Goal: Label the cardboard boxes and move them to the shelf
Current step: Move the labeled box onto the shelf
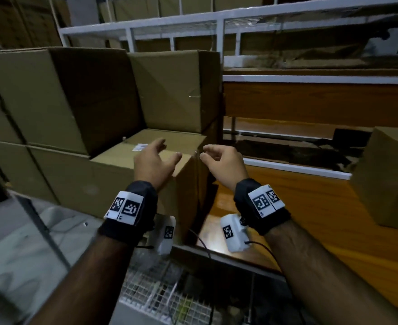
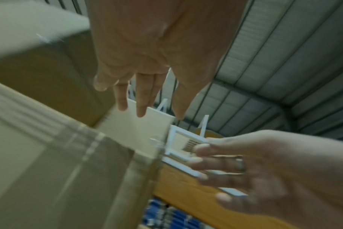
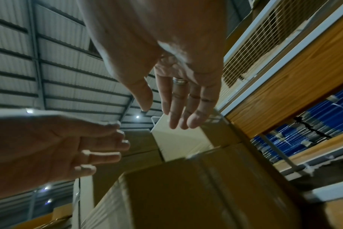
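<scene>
A taped cardboard box (image 1: 132, 181) stands in front of me at the foot of a stack of cardboard boxes (image 1: 59, 97). A small white label (image 1: 139, 147) is stuck on its top. My left hand (image 1: 168, 150) hovers over the box top with relaxed, spread fingers and holds nothing. My right hand (image 1: 205, 153) hangs beside the box's top right corner, fingers loosely bent, also holding nothing. In the left wrist view the left hand's fingers (image 2: 141, 100) point past the box (image 2: 49, 170). In the right wrist view the right hand's fingers (image 3: 176, 108) are straight above the box (image 3: 186, 193).
A white-framed shelf (image 1: 310, 79) with wooden boards (image 1: 310, 207) runs along the right. Another cardboard box (image 1: 390, 179) sits on the shelf board at the far right. More boxes stand on upper shelf levels behind. A wire mesh surface (image 1: 160, 292) lies below my arms.
</scene>
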Demonstrator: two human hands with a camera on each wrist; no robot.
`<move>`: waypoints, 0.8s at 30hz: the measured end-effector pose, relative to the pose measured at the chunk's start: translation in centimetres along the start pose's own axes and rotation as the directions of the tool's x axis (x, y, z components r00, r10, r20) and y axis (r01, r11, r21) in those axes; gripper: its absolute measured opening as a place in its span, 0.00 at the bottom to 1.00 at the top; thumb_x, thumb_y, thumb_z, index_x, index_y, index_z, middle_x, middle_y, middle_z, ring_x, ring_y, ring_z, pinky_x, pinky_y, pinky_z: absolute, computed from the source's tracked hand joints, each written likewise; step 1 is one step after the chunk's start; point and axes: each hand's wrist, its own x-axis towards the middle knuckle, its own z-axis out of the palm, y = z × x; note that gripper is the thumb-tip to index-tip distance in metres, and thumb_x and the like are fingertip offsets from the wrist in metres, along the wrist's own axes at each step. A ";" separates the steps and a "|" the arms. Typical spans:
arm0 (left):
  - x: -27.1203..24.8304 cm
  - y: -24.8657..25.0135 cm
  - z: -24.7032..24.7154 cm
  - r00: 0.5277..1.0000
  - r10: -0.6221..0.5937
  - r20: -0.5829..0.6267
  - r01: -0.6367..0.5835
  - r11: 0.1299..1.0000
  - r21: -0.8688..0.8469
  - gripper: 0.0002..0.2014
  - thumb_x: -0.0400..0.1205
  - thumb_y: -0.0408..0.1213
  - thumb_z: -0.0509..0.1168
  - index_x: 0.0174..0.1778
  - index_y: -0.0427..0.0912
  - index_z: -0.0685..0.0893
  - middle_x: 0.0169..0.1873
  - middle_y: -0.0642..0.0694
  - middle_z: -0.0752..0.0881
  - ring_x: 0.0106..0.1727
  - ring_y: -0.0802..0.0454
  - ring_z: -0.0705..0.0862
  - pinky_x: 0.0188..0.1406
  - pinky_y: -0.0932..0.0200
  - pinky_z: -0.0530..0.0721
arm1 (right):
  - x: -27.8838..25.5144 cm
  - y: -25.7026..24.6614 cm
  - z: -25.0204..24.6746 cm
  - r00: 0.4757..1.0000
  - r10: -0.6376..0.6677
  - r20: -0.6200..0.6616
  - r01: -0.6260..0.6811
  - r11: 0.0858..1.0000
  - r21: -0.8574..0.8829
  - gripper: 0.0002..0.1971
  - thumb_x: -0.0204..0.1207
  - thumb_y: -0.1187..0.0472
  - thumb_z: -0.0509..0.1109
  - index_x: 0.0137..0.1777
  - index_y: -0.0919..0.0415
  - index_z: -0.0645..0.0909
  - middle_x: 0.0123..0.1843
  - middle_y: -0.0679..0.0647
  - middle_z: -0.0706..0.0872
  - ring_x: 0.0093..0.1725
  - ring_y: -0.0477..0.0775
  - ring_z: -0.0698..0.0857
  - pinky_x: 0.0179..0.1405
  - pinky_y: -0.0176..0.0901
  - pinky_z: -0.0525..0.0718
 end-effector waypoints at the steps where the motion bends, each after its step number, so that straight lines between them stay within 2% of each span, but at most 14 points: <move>1: 0.1 -1.2 -0.9 1.000 -0.028 -0.012 0.028 0.999 0.021 0.29 0.78 0.45 0.72 0.74 0.40 0.74 0.68 0.43 0.81 0.69 0.49 0.78 0.66 0.57 0.74 | -0.1 -0.4 1.1 1.000 0.009 0.016 -0.008 1.000 -0.015 0.18 0.78 0.54 0.71 0.66 0.59 0.84 0.58 0.53 0.89 0.56 0.46 0.85 0.63 0.45 0.83; 5: 0.8 -5.7 -3.5 0.990 -0.136 -0.034 0.139 0.983 0.117 0.31 0.79 0.46 0.70 0.76 0.40 0.72 0.72 0.40 0.77 0.73 0.43 0.73 0.71 0.49 0.71 | -0.6 -1.4 5.1 0.994 0.061 0.096 -0.049 0.991 -0.121 0.23 0.77 0.51 0.72 0.71 0.57 0.79 0.66 0.57 0.83 0.66 0.54 0.80 0.69 0.53 0.78; 9: 2.2 -9.7 -5.0 0.975 -0.221 -0.021 0.221 0.958 0.183 0.34 0.79 0.50 0.70 0.77 0.37 0.70 0.75 0.37 0.71 0.74 0.38 0.70 0.73 0.44 0.69 | -1.3 -1.9 7.7 0.994 0.063 0.091 -0.042 0.976 -0.216 0.25 0.78 0.51 0.72 0.74 0.56 0.75 0.74 0.56 0.74 0.73 0.56 0.71 0.74 0.47 0.68; 12: 3.0 -12.0 -5.9 0.965 -0.263 -0.003 0.257 0.941 0.221 0.39 0.76 0.55 0.70 0.78 0.37 0.67 0.80 0.34 0.63 0.76 0.33 0.67 0.74 0.43 0.69 | -1.6 -1.9 9.2 0.993 0.083 0.079 -0.059 0.962 -0.267 0.29 0.77 0.50 0.72 0.76 0.52 0.72 0.78 0.55 0.67 0.76 0.58 0.66 0.75 0.50 0.65; 16: 3.5 -13.8 -6.6 0.971 -0.228 0.071 0.202 0.943 0.263 0.41 0.72 0.57 0.74 0.77 0.40 0.69 0.76 0.35 0.67 0.72 0.34 0.72 0.69 0.44 0.73 | -2.0 -1.8 10.2 0.990 0.107 0.090 -0.064 0.919 -0.389 0.34 0.75 0.49 0.73 0.80 0.49 0.65 0.84 0.57 0.56 0.81 0.61 0.56 0.78 0.55 0.61; 18: 3.7 -14.4 -6.8 0.973 -0.205 0.109 0.164 0.938 0.306 0.42 0.70 0.56 0.76 0.76 0.41 0.71 0.77 0.35 0.65 0.71 0.33 0.73 0.69 0.44 0.75 | -2.1 -1.7 10.6 0.990 0.107 0.097 -0.052 0.890 -0.452 0.35 0.74 0.49 0.75 0.79 0.49 0.65 0.84 0.58 0.54 0.82 0.62 0.54 0.78 0.56 0.61; 22: 4.4 -15.1 -6.9 0.970 -0.153 0.189 0.070 0.920 0.387 0.46 0.66 0.55 0.79 0.78 0.45 0.68 0.79 0.35 0.63 0.74 0.33 0.69 0.74 0.40 0.70 | -2.1 -1.6 11.7 0.991 0.102 0.086 -0.035 0.824 -0.566 0.38 0.73 0.48 0.76 0.80 0.48 0.62 0.84 0.59 0.53 0.83 0.64 0.50 0.76 0.61 0.65; 24: 4.6 -15.1 -6.8 0.967 -0.108 0.233 -0.009 0.892 0.451 0.48 0.65 0.55 0.79 0.79 0.46 0.66 0.79 0.38 0.64 0.75 0.36 0.67 0.76 0.42 0.66 | -2.1 -1.6 12.0 0.992 0.102 0.078 -0.037 0.804 -0.593 0.39 0.72 0.48 0.76 0.80 0.49 0.61 0.84 0.59 0.53 0.83 0.64 0.50 0.75 0.61 0.66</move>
